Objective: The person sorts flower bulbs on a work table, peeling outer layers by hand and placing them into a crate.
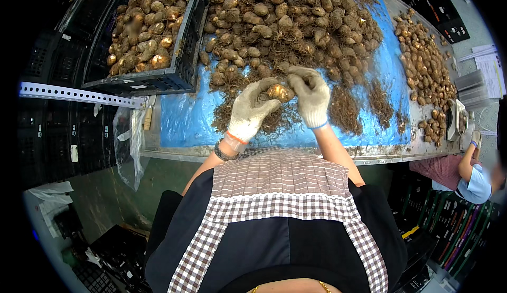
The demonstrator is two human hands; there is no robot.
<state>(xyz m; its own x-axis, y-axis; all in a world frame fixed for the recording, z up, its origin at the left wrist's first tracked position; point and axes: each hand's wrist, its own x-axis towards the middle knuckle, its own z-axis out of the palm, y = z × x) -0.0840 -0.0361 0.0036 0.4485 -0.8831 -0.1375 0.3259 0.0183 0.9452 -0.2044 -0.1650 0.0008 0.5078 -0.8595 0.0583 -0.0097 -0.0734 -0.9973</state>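
My left hand [253,107], in a soiled white knit glove, is closed around a brown taro corm [279,93] with a pale orange patch. Just right of the corm is my right hand [311,95], gloved too, its fingers bent near the corm's dark end; whether they pinch anything is unclear. Beyond both hands a large heap of rooty taro corms [285,23] lies on a blue plastic sheet [190,118]. Loose root fibres [344,111] lie in clumps near my hands.
A black plastic crate [184,59] of corms stands at the left. Smaller corms [425,59] lie at the right by a scale [455,119]. A wooden-handled tool [148,118] lies near the left table edge. A co-worker [471,174] is at the far right.
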